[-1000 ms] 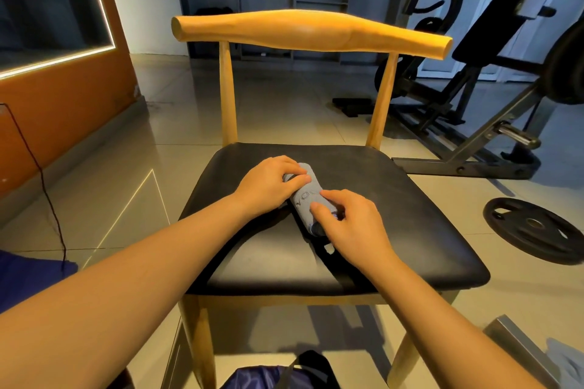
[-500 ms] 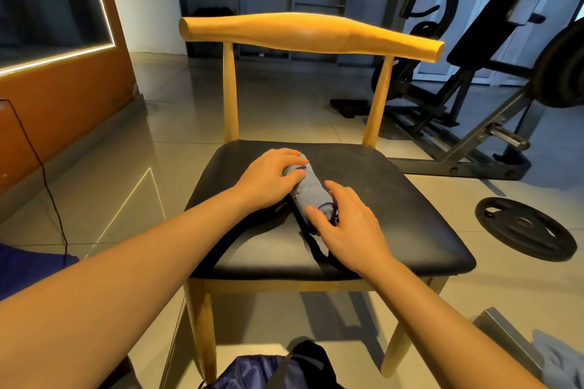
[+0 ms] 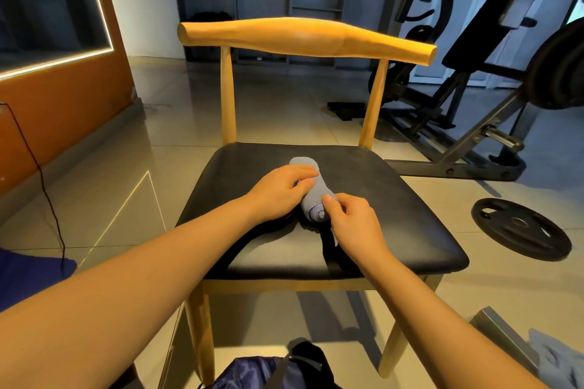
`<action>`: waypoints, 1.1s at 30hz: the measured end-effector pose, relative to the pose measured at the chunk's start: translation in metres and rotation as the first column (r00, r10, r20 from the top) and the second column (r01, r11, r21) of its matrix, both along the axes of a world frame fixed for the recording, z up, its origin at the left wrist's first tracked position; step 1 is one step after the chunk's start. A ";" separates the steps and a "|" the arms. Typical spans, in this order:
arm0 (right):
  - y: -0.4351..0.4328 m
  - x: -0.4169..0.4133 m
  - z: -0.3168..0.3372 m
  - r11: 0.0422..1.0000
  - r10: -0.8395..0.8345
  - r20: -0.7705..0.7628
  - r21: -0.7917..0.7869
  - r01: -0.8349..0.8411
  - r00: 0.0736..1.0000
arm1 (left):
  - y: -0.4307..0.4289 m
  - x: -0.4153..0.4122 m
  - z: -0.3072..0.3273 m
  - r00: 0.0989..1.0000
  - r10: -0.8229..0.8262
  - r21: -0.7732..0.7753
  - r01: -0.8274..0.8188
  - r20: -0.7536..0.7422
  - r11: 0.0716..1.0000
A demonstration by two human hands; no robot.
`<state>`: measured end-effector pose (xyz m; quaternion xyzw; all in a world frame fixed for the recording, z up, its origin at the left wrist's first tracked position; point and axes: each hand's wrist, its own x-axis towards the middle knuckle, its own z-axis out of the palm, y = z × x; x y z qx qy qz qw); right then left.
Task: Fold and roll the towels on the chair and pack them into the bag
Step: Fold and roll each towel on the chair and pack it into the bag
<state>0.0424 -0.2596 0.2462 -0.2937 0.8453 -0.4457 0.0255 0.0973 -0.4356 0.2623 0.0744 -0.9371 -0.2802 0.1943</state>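
My left hand point(image 3: 278, 193) lies over the middle of the gray towel point(image 3: 311, 196), with my fingers point(image 3: 304, 181) curled round it and holding it down. My right hand point(image 3: 354, 224) is at the end of the roll closest to me. Its thumb presses on that end and its fingers are bent in, so it grips the towel too.

The towel is a small fat roll. It lies in the middle of the black seat of the chair point(image 3: 395, 215).

A moment ago my right hand lay flatter over the roll, and my left hand hid the far end. Now the far end sticks out past my left hand. I can see the swirl of cloth at the end by my thumb. I think this means the rolling is just about done. A little gray bit shows under my right hand. It may be a loose tail, but I cannot tell for sure.

The dark blue bag point(image 3: 252, 373) waits on the floor right below me, in front of the chair. I think the next job is to keep the roll tight, lift it and put it in there. If I let go too soon, it may unroll.
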 end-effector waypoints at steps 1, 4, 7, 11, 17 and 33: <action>0.000 -0.003 0.002 1.000 -0.005 0.022 -0.001 0.005 1.000 | 0.003 -0.004 -0.001 1.000 -0.013 -0.017 0.013 0.026 1.000; 0.005 -0.006 0.004 0.999 -0.018 -0.120 0.032 0.022 0.993 | 0.008 -0.013 -0.006 0.998 -0.025 -0.093 0.031 0.064 0.995; 0.010 -0.003 0.001 0.998 0.058 -0.228 0.041 -0.050 0.972 | 0.008 -0.018 -0.008 0.999 -0.021 -0.048 0.022 0.030 0.999; 0.014 -0.006 0.003 0.992 0.114 -0.195 -0.024 -0.121 0.974 | 0.000 -0.011 -0.007 0.997 0.022 0.045 -0.018 -0.076 0.999; 0.014 -0.005 0.004 0.989 0.124 -0.142 -0.067 -0.135 0.982 | -0.002 -0.004 0.002 0.991 0.036 0.078 -0.026 -0.130 0.997; 0.057 0.074 0.004 0.956 0.277 -0.419 0.033 -0.291 0.865 | 0.032 0.124 -0.005 0.996 -0.035 -0.205 0.017 -0.086 0.979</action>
